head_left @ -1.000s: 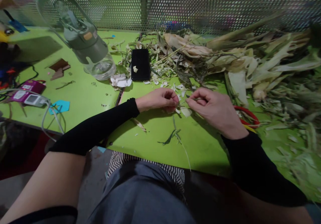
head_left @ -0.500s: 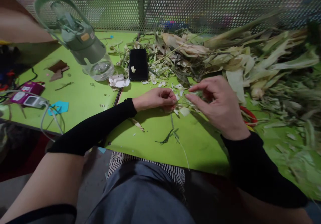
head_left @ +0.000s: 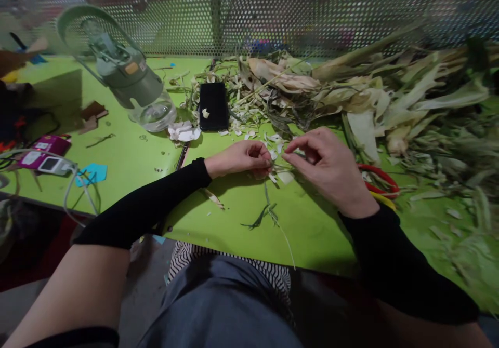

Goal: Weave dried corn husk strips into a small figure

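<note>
Green table lies under both hands, and black sleeves cover the person's forearms. Near its front part, the left hand is held low with its fingers curled and the thumb close to the forefinger; what may be between the fingertips is too small to tell, so I cannot say if it grips something. Opposite to it, the right hand is bent, with thumb and forefinger nearly meeting, and here also I cannot tell whether a thin piece is held. Pale scraps lie on the table between the two hands, just beside the fingertips of the left one. Closer to the person, a thin green sprig rests flat. By the right wrist there is a red loop, partly covered by the arm. Behind the hands, a black phone carries one small pale flake, and crumpled white paper lies between this phone and a bottle with green lid. To the right, dry husks form a wide heap before a perforated screen.
</note>
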Available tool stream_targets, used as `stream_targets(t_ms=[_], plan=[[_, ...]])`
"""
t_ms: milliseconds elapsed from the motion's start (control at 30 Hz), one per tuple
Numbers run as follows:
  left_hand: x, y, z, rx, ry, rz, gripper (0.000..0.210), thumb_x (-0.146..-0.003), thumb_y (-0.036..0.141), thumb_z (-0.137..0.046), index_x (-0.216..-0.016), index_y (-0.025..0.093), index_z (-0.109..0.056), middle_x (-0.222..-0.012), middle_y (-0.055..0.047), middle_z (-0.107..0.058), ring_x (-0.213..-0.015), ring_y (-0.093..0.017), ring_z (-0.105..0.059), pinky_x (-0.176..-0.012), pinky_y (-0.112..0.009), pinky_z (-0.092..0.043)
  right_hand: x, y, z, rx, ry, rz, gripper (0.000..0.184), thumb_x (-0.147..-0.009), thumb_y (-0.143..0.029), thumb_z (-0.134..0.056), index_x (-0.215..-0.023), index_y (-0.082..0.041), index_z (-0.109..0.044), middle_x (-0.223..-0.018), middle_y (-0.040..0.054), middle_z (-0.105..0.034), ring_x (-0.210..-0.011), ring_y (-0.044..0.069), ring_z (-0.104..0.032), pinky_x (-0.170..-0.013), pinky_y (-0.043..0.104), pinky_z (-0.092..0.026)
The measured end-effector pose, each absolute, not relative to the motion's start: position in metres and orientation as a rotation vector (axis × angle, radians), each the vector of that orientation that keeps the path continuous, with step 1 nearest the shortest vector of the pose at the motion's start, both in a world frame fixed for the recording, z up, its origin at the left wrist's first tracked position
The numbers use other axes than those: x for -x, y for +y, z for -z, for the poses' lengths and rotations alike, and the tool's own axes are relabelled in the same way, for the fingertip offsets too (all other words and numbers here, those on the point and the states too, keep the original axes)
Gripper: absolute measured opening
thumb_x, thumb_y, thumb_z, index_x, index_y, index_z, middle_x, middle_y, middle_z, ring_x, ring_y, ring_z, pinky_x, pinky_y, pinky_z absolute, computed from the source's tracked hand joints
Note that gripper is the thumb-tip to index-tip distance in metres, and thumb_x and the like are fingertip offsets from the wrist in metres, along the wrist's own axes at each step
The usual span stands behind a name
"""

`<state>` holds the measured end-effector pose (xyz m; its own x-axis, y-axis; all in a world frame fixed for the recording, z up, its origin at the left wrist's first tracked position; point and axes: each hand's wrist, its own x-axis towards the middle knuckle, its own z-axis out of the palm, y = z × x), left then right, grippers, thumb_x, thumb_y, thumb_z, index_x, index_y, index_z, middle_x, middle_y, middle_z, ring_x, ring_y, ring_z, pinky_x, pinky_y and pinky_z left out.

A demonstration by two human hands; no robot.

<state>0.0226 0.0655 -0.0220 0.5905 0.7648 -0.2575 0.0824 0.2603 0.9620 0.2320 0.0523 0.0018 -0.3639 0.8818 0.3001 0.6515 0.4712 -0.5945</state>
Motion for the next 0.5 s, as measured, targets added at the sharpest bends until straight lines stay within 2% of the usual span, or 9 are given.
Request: stream_targets(t_ms=[167,300,500], plan=[[-0.024,0.067,0.024,-1.219,0.867,-0.561,0.017,-0.094,0.012,-0.061,-0.079,0.013,-0.053,-0.067,0.0,-0.067,-0.058,-0.006,-0.063,-0.064,-0.021,-0.049,-0.233,0.051,-0.001,1.294,-2.319,-0.68,0.018,-0.086,-0.034,-0.068,-0.073,-0.024,-0.075,-0.066,0.0028,-0.059,-0.062,0.019,-0.051,-0.061,0.034,-0.034],[-0.024,0.068,0.026,-1.213,0.867,-0.557,0.016,-0.093,0.014,-0.063,-0.08,0.013,-0.054,-0.068,0.0,-0.068,-0.06,-0.007,-0.064,-0.067,-0.022,-0.052,-0.233,0.055,0.005,1.337,-2.27,-0.777,0.02,-0.087,-0.037,-0.065,-0.084,-0.022,-0.077,-0.076,0.0048,-0.067,-0.067,0.019,-0.056,-0.061,0.032,-0.036],[-0.025,0.067,0.025,-1.231,0.861,-0.558,0.016,-0.09,0.01,-0.063,-0.078,0.013,-0.053,-0.066,-0.001,-0.067,-0.057,-0.007,-0.062,-0.063,-0.023,-0.048,-0.23,0.055,0.011,1.361,-2.2,-0.884,0.022,-0.086,-0.037,-0.061,-0.076,-0.019,-0.067,-0.072,0.0029,-0.06,-0.062,0.016,-0.05,-0.06,0.031,-0.036]])
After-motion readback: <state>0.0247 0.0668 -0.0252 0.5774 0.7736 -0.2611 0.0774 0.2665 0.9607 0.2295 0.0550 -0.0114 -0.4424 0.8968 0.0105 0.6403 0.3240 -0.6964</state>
